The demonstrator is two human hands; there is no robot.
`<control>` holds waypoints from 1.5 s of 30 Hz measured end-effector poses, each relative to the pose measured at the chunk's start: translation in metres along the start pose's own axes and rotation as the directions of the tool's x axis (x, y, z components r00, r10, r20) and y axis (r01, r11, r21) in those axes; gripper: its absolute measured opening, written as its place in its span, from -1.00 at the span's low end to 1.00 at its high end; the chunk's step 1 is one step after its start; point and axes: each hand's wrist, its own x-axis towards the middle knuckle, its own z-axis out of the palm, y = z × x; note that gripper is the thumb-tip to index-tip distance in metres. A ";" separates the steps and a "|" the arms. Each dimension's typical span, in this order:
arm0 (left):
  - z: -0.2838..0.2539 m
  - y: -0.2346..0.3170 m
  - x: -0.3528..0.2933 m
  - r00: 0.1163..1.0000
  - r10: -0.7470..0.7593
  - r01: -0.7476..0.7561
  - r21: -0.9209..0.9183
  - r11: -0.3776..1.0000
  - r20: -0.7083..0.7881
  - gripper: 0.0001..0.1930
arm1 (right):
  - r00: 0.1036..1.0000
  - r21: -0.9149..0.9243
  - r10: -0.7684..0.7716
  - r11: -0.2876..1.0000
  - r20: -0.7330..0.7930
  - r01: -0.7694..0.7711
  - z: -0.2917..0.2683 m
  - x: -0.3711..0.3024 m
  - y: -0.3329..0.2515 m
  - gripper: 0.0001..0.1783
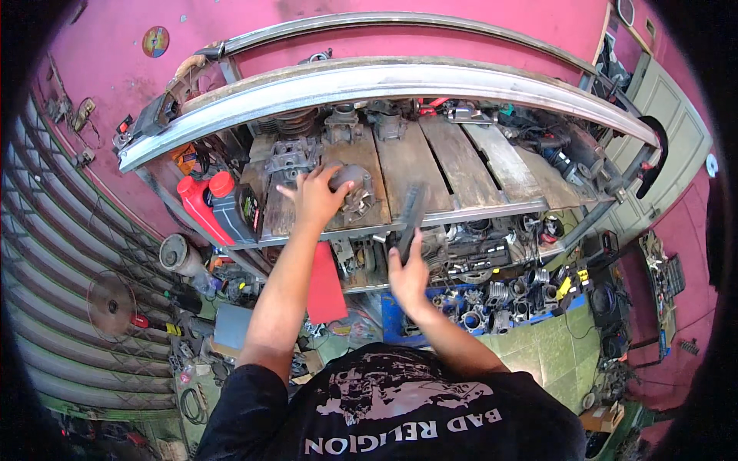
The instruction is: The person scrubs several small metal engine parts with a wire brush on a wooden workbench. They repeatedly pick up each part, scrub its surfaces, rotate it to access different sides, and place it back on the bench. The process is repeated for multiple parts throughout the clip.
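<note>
At the shelf's front left, my left hand (317,196) grips a grey metal engine part (360,203), its fingers curled over the rounded top. The part rests on or just above the wooden planks (407,157); I cannot tell which. To its right, my right hand (410,276) is closed around a long, dark, brush-like tool (416,206), held tilted upward and blurred by motion. The tool is apart from the engine part. Just beyond my left hand lies another metal casting (294,154). Two more castings (343,123) stand farther back.
Oil bottles, one red (194,198) and one dark (237,209), stand at the shelf's left end. A pale metal rail (392,81) crosses above the planks. Below, a blue tray (393,316) holds several metal parts. A power tool (547,140) lies at the right.
</note>
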 end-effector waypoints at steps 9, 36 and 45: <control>0.043 0.024 -0.078 0.952 -0.143 0.148 -0.004 0.989 -0.270 -0.33 | 0.880 -0.692 -0.355 0.549 0.315 0.469 -0.038 0.183 0.007 -0.50; -0.002 -0.088 -0.087 0.953 -0.101 0.063 -0.138 0.988 -0.287 -0.47 | 0.855 -0.377 -0.439 0.769 0.274 0.516 0.109 0.096 -0.090 -0.27; -0.011 -0.101 -0.090 0.946 -0.223 0.169 -0.230 0.958 -0.236 -0.30 | 0.923 -0.428 -0.348 0.818 0.165 0.385 0.145 0.054 -0.110 -0.30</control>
